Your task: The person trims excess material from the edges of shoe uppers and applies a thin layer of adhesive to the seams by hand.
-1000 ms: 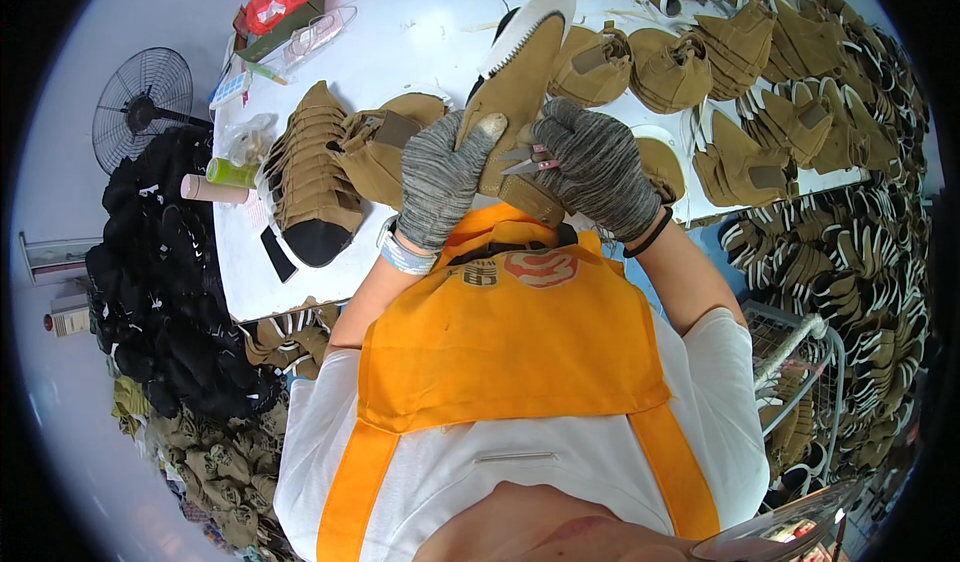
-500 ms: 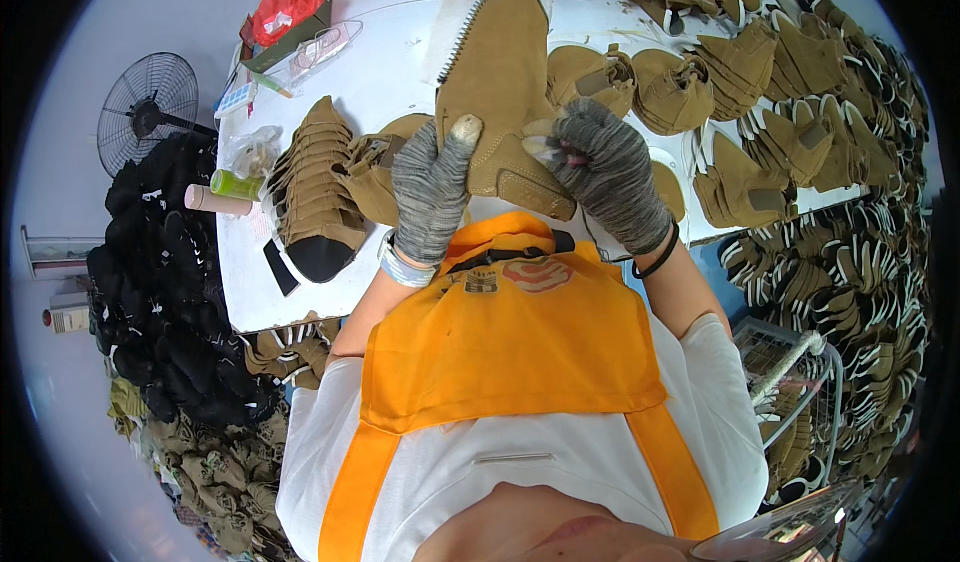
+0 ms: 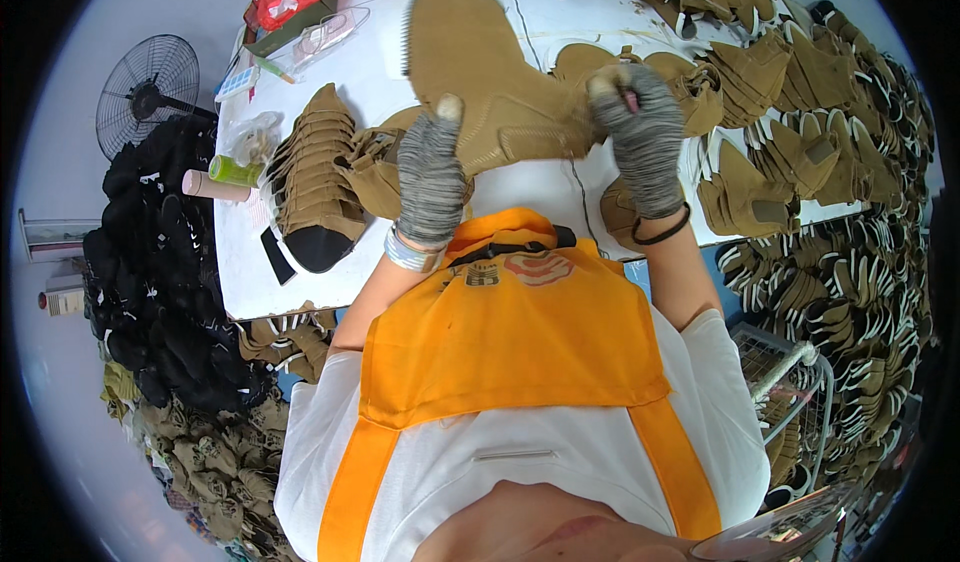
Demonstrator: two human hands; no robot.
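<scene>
Above the white table I hold a tan boot upper (image 3: 480, 62) between both hands. A saw-toothed edge runs along one side of its upper end, over a white piece (image 3: 395, 37). My left hand (image 3: 430, 182), in a grey knit glove with bare fingertips, grips its lower left edge, thumb on top. Gloved the same way, my right hand (image 3: 642, 137) pinches its right end; the fingers underneath are hidden. More tan uppers (image 3: 375, 167) lie beside my left hand, and another one (image 3: 620, 212) sits below my right wrist.
A stack of tan pieces (image 3: 315, 167) lies on the left of the white table (image 3: 520, 197). Behind it are a pink roll (image 3: 215, 186), a green roll (image 3: 235, 170) and a box (image 3: 300, 22). Rows of tan uppers (image 3: 750, 187) fill the right. A fan (image 3: 148, 97) stands left.
The boot upper has turned from nearly upright to slanting, its lower end swinging right. My right hand has moved right and slightly away with that end; my left hand still grips the left edge.
</scene>
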